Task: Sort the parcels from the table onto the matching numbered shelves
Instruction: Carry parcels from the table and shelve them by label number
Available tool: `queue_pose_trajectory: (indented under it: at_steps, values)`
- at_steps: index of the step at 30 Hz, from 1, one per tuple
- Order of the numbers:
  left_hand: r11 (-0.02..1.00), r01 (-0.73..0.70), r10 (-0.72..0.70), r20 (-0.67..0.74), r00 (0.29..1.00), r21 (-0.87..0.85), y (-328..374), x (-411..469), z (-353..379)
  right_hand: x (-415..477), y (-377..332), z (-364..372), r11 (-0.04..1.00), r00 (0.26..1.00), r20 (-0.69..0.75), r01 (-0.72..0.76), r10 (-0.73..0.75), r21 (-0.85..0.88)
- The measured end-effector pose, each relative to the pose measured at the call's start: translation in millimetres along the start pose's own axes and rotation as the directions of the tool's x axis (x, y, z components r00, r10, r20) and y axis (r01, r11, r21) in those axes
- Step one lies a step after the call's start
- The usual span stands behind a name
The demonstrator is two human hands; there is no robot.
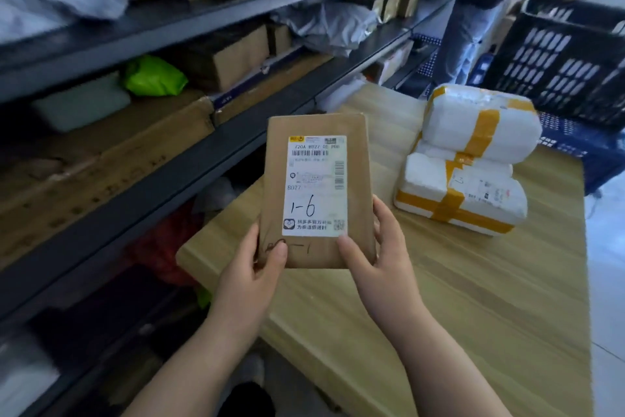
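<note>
Two grips are on one flat brown parcel (278, 180), held up facing me in the middle of the frame, over the near left corner of the counter (439, 308). My left grip (257, 269) pinches its lower left corner with the thumb on the face. My right grip (375, 256) wraps the lower right edge, thumb tip at the corner of the white label (318, 166).

The label carries a handwritten "1-6" (303, 207), so I judge this to be the reading step: the destination is known, the placing not yet done. The next move calls for finding that number on the shelves (176, 19) that fill the left of the frame. I can't make out any shelf numbers, as the edges there are blurred. After that I'd turn left and slide the parcel in flat.

The parcel is matte kraft paper, thin and stiff-looking, with rounded top corners. The shelves are dark metal, loaded with cardboard boxes, grey plastic bags and a glossy green bag (154, 76). At right of centre, two puffy white parcels (480, 122) bound in yellow tape lie stacked on the pale wood-grain counter, not yet sorted. They look soft and bulky, so I expect they'll need a fuller hold.
</note>
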State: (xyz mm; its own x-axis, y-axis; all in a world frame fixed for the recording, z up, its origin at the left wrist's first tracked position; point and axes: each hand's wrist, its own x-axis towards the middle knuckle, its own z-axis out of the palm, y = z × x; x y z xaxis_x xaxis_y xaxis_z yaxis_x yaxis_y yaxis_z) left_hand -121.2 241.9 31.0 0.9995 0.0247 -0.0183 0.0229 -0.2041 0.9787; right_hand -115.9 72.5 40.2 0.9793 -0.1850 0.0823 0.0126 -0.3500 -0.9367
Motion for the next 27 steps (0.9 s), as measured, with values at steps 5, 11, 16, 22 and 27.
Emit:
queue_pose_trajectory:
  at_steps: [5, 11, 16, 22, 27]
  values:
    - [0.978, -0.046, 0.017, -0.141, 0.99, -0.203, 18, -47, -32, -34, -31, 10, 0.988, 0.986, 0.074, 0.151, -0.148, -0.035]
    - [0.949, -0.176, 0.085, -0.327, 0.941, -0.26, 32, -104, -94, -78, -74, 55, 0.959, 0.949, 0.135, 0.28, -0.285, 0.051]
    - [0.958, -0.234, 0.104, -0.555, 0.825, -0.168, 30, -191, -195, -148, -131, 140, 0.896, 0.847, 0.304, 0.378, -0.436, 0.232]
    - [0.974, -0.219, 0.091, -0.779, 0.62, -0.061, 8, -348, -330, -290, -194, 271, 0.797, 0.628, 0.496, 0.41, -0.6, 0.444]
    - [0.989, -0.134, 0.107, -0.92, 0.376, 0.06, -11, -492, -412, -422, -239, 363, 0.745, 0.361, 0.652, 0.298, -0.667, 0.597]
